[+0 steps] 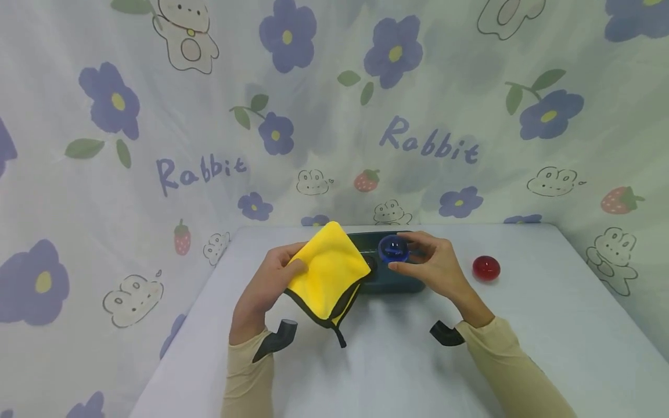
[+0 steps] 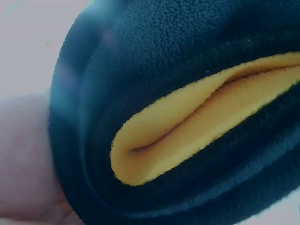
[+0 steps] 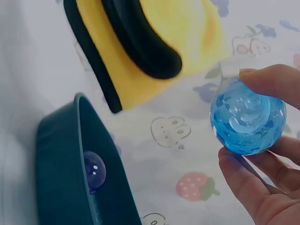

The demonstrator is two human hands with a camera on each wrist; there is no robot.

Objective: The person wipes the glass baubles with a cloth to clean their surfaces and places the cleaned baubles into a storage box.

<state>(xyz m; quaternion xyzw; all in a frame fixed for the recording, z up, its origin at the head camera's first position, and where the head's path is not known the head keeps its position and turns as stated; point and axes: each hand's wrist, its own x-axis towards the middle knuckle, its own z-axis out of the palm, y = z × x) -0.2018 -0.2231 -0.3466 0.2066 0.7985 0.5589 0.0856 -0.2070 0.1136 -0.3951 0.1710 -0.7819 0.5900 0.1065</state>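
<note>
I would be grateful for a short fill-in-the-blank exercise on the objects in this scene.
1. The person's right grip pinches a shiny, translucent ball that is ____.
2. The soft yellow fabric piece with dark edging is held in the person's ____ grip.
3. The glossy round object lying on the white tabletop is ____.
4. The dark teal, round-cornered container holds a shiny purple ____.

Missing words: blue; left; red; ball.

Your white desk [image 1: 366, 371] spreads across the lower part of the head view. Directly on it you have a dark teal tray [image 1: 394, 285] near mid-frame and a glossy red ball [image 1: 486, 269] right of centre.
</note>
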